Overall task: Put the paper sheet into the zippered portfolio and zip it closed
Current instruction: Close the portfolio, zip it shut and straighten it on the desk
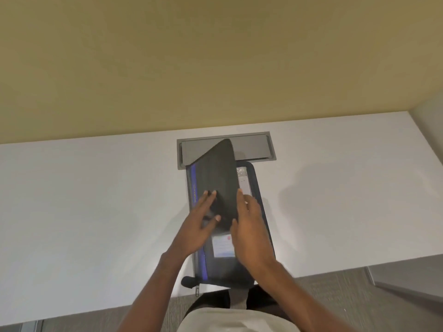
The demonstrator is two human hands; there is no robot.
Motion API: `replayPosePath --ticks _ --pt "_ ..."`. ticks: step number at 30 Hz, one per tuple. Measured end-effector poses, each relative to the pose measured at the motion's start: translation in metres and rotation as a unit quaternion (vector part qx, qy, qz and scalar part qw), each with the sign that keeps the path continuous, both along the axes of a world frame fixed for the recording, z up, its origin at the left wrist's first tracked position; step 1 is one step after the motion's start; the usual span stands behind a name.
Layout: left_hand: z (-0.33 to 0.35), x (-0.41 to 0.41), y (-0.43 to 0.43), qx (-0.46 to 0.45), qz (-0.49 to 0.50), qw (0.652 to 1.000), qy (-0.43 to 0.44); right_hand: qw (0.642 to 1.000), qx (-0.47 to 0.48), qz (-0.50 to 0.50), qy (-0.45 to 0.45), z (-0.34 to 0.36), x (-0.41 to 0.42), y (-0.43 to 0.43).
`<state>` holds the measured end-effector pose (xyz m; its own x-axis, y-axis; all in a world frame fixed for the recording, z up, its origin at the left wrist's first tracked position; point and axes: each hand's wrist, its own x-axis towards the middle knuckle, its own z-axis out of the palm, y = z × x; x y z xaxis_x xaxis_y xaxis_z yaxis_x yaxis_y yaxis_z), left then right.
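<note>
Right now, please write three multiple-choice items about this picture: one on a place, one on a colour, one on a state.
1. Where does the grey cable hatch lie? A) beyond the zippered portfolio's far end; B) at its near end; C) on the floor.
2. What colour is the stripe along the portfolio's left side? A) red; B) blue; C) green.
3. How does the portfolio's cover stand? A) zipped flat; B) raised at a slant; C) torn off.
Answers: 1 A, the hatch shows behind the portfolio's far edge; 2 B, the stripe is blue; 3 B, the cover tilts up, the left hand resting on it.
</note>
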<state>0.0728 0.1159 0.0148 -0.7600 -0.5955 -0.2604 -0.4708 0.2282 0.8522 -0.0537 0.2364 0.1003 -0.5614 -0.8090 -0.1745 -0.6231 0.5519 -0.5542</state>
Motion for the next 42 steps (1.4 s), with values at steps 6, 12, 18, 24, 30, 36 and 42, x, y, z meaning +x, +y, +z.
replayPosePath --ticks 6,12,18,24,30,36,42 --pt "-0.035 -0.012 0.016 -0.078 -0.083 0.986 -0.125 0.993 0.077 -0.070 -0.052 -0.039 -0.047 0.021" --pt "-0.047 -0.043 0.037 -0.131 -0.072 0.963 -0.226 0.991 0.098 -0.070 -0.062 -0.076 -0.065 0.030" --pt "-0.058 -0.059 0.055 -0.161 -0.061 0.943 -0.285 0.986 0.145 -0.052 -0.069 -0.113 -0.071 0.035" --pt "-0.068 -0.062 0.062 -0.183 -0.072 0.927 -0.319 0.981 0.181 -0.012 -0.073 -0.139 -0.072 0.046" --pt "-0.070 -0.063 0.063 -0.206 -0.066 0.925 -0.311 0.979 0.202 0.016 0.010 -0.142 -0.071 0.041" --pt "-0.072 -0.025 0.076 -0.225 -0.031 0.944 -0.240 0.992 0.124 0.033 -0.019 -0.132 -0.026 0.043" --pt "-0.065 0.042 0.095 -0.182 -0.020 0.963 -0.199 0.988 0.066 0.122 -0.064 -0.129 0.034 0.063"
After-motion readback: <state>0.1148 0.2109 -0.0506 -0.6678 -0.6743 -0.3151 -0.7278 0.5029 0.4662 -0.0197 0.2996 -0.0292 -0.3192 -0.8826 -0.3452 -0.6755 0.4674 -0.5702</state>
